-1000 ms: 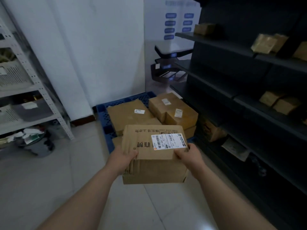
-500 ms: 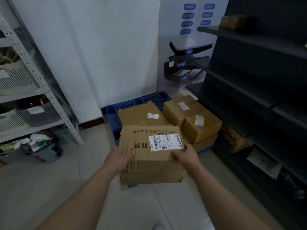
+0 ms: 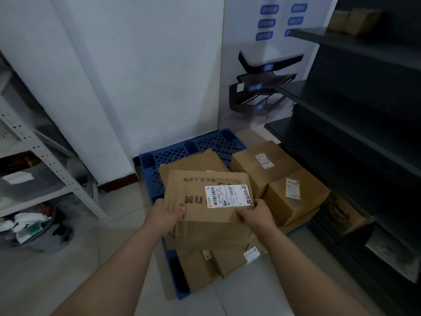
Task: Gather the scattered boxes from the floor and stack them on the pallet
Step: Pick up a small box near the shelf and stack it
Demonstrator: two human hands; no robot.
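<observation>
I carry a brown cardboard box [image 3: 200, 197] with a white barcode label, held in the air over the blue plastic pallet [image 3: 182, 149]. My left hand [image 3: 165, 216] grips its left near edge and my right hand [image 3: 257, 215] grips its right near corner. On the pallet lie a flat brown box [image 3: 193, 161] behind the held one, two taller boxes [image 3: 262, 165] [image 3: 296, 195] on the right, and lower boxes [image 3: 200, 267] near the pallet's front edge.
A white metal rack [image 3: 57, 169] with baskets stands at the left, a grey bin [image 3: 38, 231] with rubbish below it. Dark shelving [image 3: 364, 133] with several boxes runs along the right. A white wall lies behind the pallet.
I have come closer to the pallet with the box in both hands; the box now hangs over the pallet's boxes rather than in front of them.
</observation>
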